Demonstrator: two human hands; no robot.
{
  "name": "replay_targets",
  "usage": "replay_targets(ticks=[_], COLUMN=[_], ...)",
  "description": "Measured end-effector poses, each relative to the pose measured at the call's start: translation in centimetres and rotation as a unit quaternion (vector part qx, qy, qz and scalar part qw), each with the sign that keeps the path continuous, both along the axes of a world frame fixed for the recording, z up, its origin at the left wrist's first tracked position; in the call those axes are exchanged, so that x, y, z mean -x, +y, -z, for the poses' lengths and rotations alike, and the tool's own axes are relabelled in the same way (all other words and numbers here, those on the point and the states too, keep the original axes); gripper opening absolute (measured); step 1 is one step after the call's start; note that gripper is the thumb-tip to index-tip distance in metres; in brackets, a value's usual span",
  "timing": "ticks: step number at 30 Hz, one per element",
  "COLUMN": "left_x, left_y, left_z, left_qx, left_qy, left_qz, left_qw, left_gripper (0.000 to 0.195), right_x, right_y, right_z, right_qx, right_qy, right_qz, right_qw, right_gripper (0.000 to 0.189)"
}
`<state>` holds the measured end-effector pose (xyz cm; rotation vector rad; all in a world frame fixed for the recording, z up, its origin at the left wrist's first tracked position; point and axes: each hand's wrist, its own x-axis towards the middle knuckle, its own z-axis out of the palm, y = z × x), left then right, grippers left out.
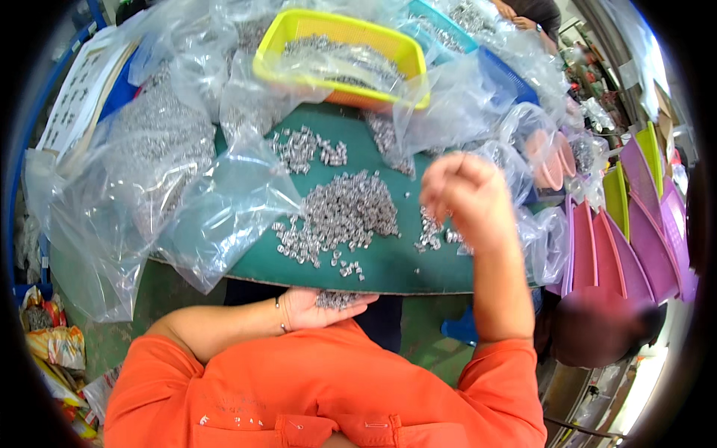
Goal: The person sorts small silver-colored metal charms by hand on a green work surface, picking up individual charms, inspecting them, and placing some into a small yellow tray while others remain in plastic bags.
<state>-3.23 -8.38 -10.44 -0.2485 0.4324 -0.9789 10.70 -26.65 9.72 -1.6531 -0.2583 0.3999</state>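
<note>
My left hand lies palm up just below the table's near edge, cupping a heap of small metal parts. Blurred by motion, my right hand hangs above the right side of the green table with its fingers curled in. Whether anything is between those fingers cannot be seen. Under it, partly covered, is a small pile of metal parts. The largest loose pile spreads over the table's middle, and a smaller pile sits behind it.
A yellow plastic basket of metal parts stands at the back. Clear plastic bags crowd the left and hang over the table edge. A turquoise basket, pink baskets, stacked purple trays and other people are farther right.
</note>
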Motion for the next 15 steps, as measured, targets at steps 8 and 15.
replay_targets(ticks=[8,15], left_x=[0.1,0.5], left_y=[0.6,0.4], left_z=[0.1,0.4], left_qx=[0.014,0.036], left_qy=[0.017,-0.027], left_qz=[-0.037,-0.014], left_qw=[0.999,0.999], left_gripper=[0.052,0.049], right_x=[-16.2,4.1], right_y=[-0.2,1.1], right_z=[-4.9,3.4], right_qx=[-0.146,0.119], right_qy=[-0.206,-0.330], right_qz=[0.224,-0.131], right_qw=[0.941,0.927], right_gripper=[0.024,0.021])
